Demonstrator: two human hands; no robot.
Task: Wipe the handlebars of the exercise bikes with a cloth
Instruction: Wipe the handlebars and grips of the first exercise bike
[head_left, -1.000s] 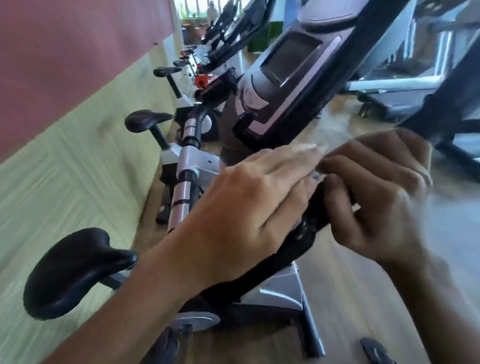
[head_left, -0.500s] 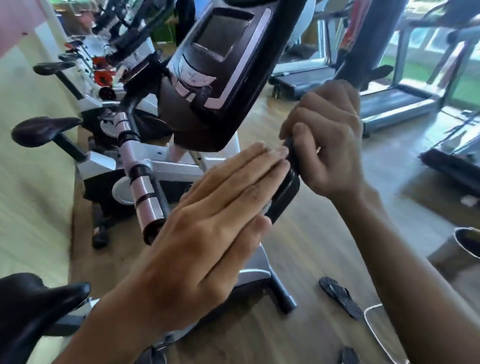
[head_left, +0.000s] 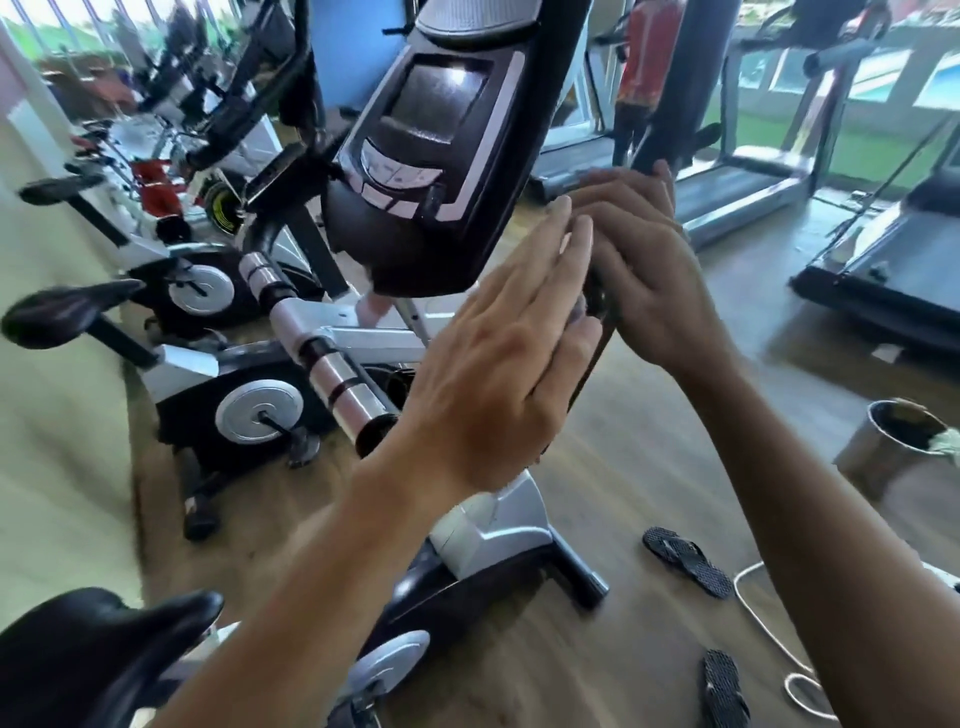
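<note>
My right hand (head_left: 641, 270) has its fingers curled round the black right handlebar (head_left: 670, 119) of the nearest exercise bike, just right of the bike's black console (head_left: 441, 156). My left hand (head_left: 498, 374) lies flat against the same bar lower down, fingers straight and pointing up to the right. A small bit of grey cloth (head_left: 579, 314) shows between the two hands; most of it is hidden. The chrome left handlebar (head_left: 337, 384) sticks out below the console, untouched.
A row of exercise bikes (head_left: 208, 291) lines the cream wall on the left. Black saddle (head_left: 88, 654) at the bottom left. Treadmills (head_left: 753, 182) stand at the right. A metal bucket (head_left: 883, 452), two black sandals (head_left: 685, 561) and a white cord (head_left: 769, 629) lie on the wooden floor.
The view has swung right and upward. My right hand has slid up the black handlebar, and my left hand has followed, staying flat against the bar below it.
</note>
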